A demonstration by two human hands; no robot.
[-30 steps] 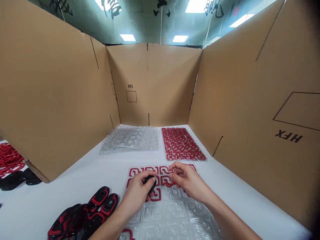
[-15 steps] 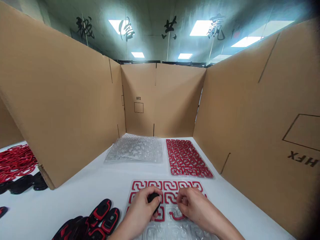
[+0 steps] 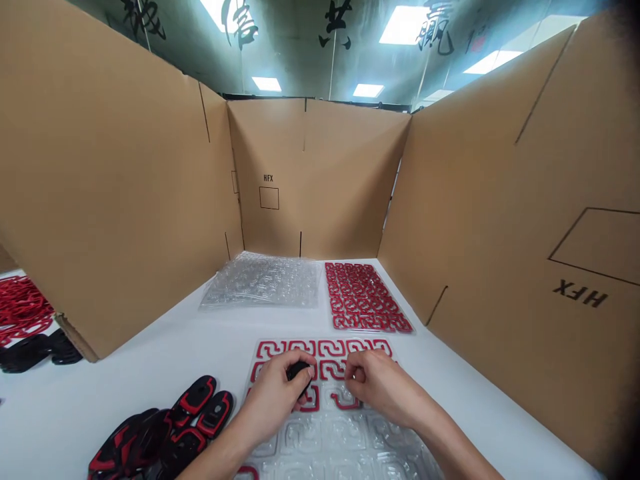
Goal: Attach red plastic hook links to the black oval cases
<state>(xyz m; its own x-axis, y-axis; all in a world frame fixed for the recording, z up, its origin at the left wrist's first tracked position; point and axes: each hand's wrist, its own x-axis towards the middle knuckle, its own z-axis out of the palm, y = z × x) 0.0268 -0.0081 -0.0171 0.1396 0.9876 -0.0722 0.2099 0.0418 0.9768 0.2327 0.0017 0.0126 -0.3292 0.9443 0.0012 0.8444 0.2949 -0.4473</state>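
My left hand point(image 3: 275, 400) is closed around a small black rounded piece point(image 3: 298, 371), over the left middle of a clear plastic tray point(image 3: 345, 433). Curved red strips point(image 3: 334, 348) fill the tray's back rows, while the nearer pockets show bare plastic. My right hand point(image 3: 383, 390) hovers at the right side of the tray with its fingers curled in a pinch; whatever they hold, if anything, is hidden. Just below those fingers, a single red strip point(image 3: 345, 402) lies in a pocket.
Black-and-red oval parts point(image 3: 195, 407) are heaped left of the tray. Behind it are stacked clear trays point(image 3: 263, 280) and a full tray of red strips point(image 3: 367, 297). Cardboard walls point(image 3: 500, 200) enclose the table. More red strips point(image 3: 23, 307) and black parts point(image 3: 30, 353) lie beyond the left wall.
The view has tipped downward, so more of the near tray shows, including a red strip at its front edge. Both hands keep nearly the same places over the tray.
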